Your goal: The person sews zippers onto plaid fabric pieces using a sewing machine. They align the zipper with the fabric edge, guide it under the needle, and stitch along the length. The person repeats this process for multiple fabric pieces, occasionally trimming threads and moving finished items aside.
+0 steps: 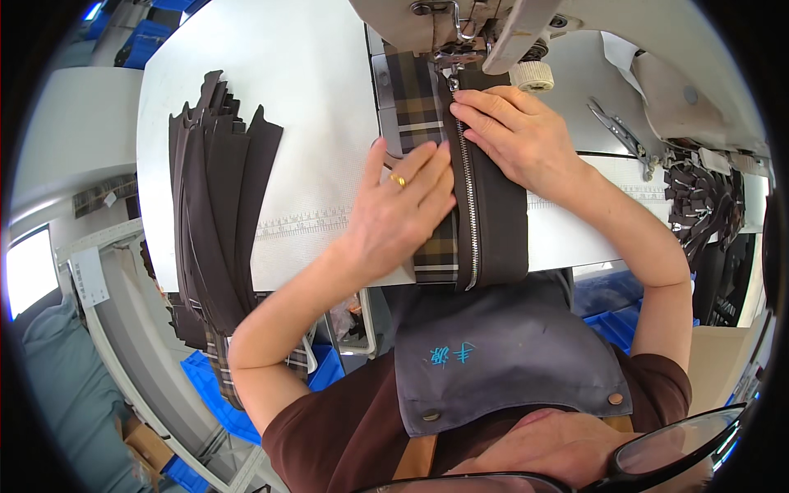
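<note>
A dark brown fabric piece with a long metal zipper [468, 230] lies on brown-black plaid fabric [415, 90], under the sewing machine's presser foot [452, 57]. My left hand [403, 205], with a gold ring, lies flat on the plaid fabric left of the zipper, fingers stretched and slightly apart. My right hand [522, 140] rests over the zipper's upper part just below the presser foot, fingers bent and pressed together on it near the metal pull [454, 82]; its thumb is mostly hidden.
A stack of dark fabric strips [214, 189] lies on the white table [312, 99] at left. Metal thread snips [616, 131] and a pile of zippered pieces [703, 205] are at right. Blue bins [218, 390] stand below. The machine head [625, 33] overhangs the work.
</note>
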Motion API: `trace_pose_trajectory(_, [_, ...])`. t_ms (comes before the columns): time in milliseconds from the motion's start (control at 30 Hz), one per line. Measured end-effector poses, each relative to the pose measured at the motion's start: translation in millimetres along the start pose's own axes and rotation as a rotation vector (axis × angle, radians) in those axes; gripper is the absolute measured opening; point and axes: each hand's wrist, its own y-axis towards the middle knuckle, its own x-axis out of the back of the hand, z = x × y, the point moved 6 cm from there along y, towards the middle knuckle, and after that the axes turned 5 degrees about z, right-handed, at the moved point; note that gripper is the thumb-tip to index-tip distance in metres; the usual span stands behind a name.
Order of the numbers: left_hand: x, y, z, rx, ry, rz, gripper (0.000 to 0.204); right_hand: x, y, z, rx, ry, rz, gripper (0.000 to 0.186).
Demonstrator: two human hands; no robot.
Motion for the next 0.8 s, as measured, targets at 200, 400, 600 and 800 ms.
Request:
trace_pose_trajectory(200, [2.1, -2.5, 0.4, 0.028, -0.149, -0.059, 0.025, -2.5, 1.5, 2.9, -0.011, -0.058, 0.073, 0.032])
trace_pose_trajectory(400, [-3.6, 30.1, 45.6, 0.079, -0.158, -0.16, 0.023, -2.4, 2.6, 3.4, -0.006, -0.059, 0.074, 0.034])
trace_pose_trajectory(600, [-9.5, 34.5, 48.7, 0.022, 0.017, -0.14, 0.025, -2.9, 2.9, 3.0, -0.009, -0.052, 0.093, 0.036])
trace_pose_trajectory(800, [-8.0, 36.1, 46.1, -0.001, 0.032, -0.139, 0.023, -2.6, 3.2, 2.8, -0.004, -0.052, 0.081, 0.036])
